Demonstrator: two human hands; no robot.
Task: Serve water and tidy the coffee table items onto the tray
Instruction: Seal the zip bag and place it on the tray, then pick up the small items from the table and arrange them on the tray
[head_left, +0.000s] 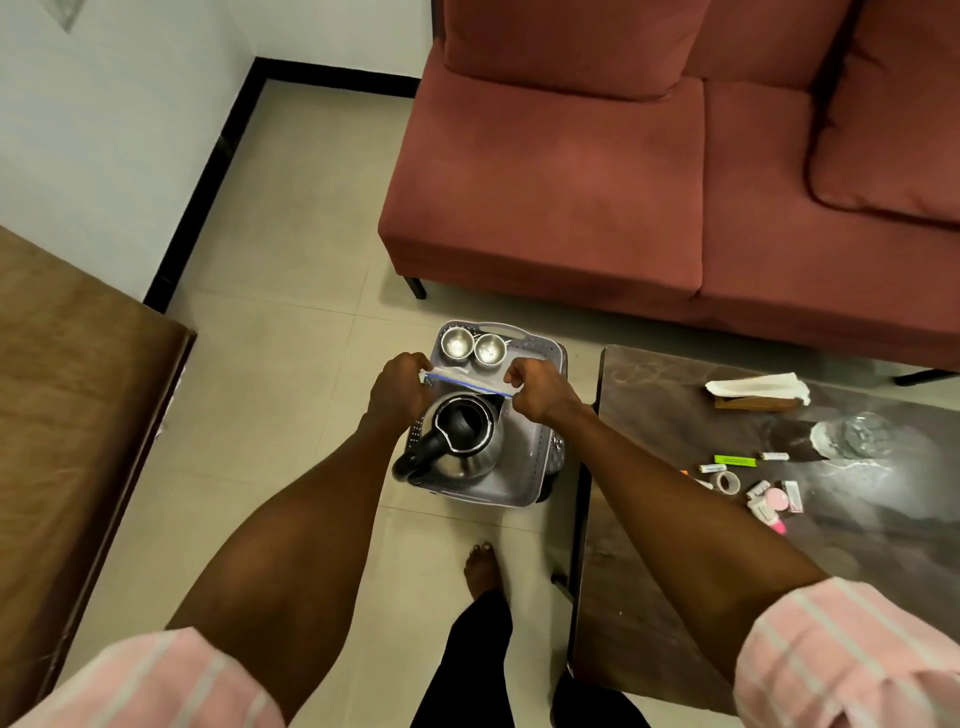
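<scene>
A grey tray (540, 358) stands beside the dark coffee table (675, 519), with a steel kettle (462, 441) and two steel cups (457, 343) (490, 349) in it. Above the tray, my left hand (397, 387) and my right hand (537, 387) each pinch one end of a clear zip bag (467, 379) with a blue strip, stretched flat between them. On the table lie a glass (852, 436), a tissue holder (758, 392), a green marker (735, 460), a tape roll (727, 482) and several small pink and white items (776, 504).
A red sofa (623, 182) stands behind the tray and table. A brown wooden surface (67, 415) fills the left side. My bare foot (480, 569) rests on the tiled floor just before the tray. Walls close the far left corner.
</scene>
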